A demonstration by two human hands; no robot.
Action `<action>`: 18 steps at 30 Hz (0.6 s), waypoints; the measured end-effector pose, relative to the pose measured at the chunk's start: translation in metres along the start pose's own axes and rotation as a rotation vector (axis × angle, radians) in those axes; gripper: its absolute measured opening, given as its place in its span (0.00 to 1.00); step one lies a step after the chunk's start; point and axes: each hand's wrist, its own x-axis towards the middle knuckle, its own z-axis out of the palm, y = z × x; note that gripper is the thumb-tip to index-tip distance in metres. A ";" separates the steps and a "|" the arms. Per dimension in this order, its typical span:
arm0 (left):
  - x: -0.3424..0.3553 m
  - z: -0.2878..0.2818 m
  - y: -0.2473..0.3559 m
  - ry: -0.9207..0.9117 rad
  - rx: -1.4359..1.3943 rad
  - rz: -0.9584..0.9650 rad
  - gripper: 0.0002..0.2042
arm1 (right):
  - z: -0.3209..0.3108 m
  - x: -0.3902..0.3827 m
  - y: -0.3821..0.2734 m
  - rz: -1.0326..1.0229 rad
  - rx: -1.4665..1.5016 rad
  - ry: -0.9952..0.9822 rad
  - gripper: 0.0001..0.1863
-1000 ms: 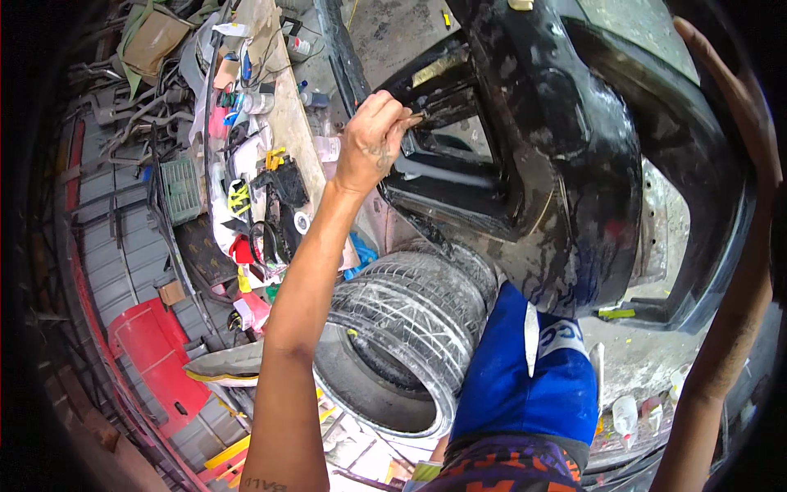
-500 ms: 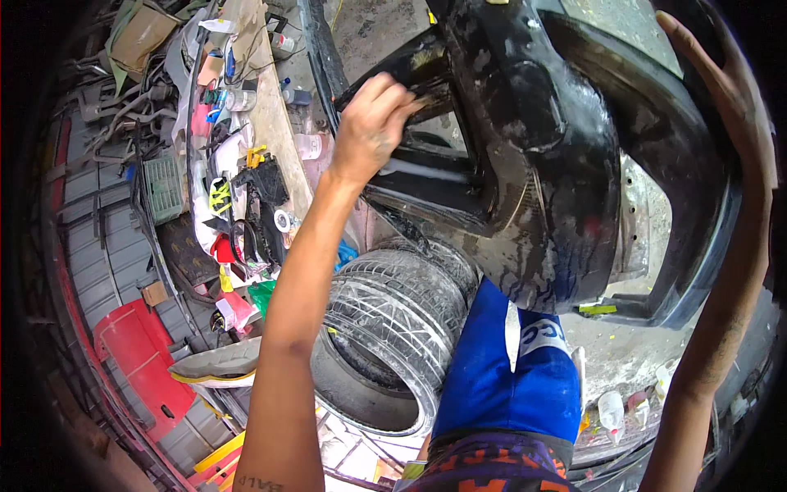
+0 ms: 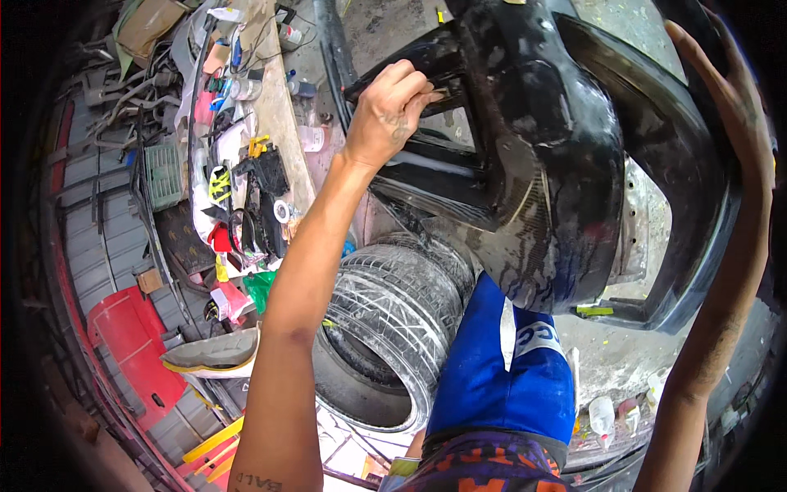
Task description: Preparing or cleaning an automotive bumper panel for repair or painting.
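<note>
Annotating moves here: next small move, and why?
Probably slide the left hand slightly along the bumper: its fingers are pinched by the slatted opening, while the right hand is at the far side, seemingly bracing it.

At two o'clock, the large black curved plastic bumper [image 3: 574, 246] is glossy on its rounded bulge but dulled by greyish smears, with a finely ribbed patch low down. At six o'clock, the fat black rubber tyre [image 3: 398, 303] looks matt, its grooved tread scuffed chalky white. The bright blue cloth shorts [image 3: 492, 402] at five are soft and creased. The flat red panel [image 3: 131, 361] at eight looks smooth. At eleven, the long pale wooden bench [image 3: 276, 94] looks dry and stained; the green slatted plastic crate [image 3: 164, 176] at ten is matt.
</note>
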 end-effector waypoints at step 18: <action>-0.395 0.174 -0.188 0.255 -0.490 -1.595 0.09 | -0.044 -0.009 0.089 -0.240 -0.683 -0.181 0.27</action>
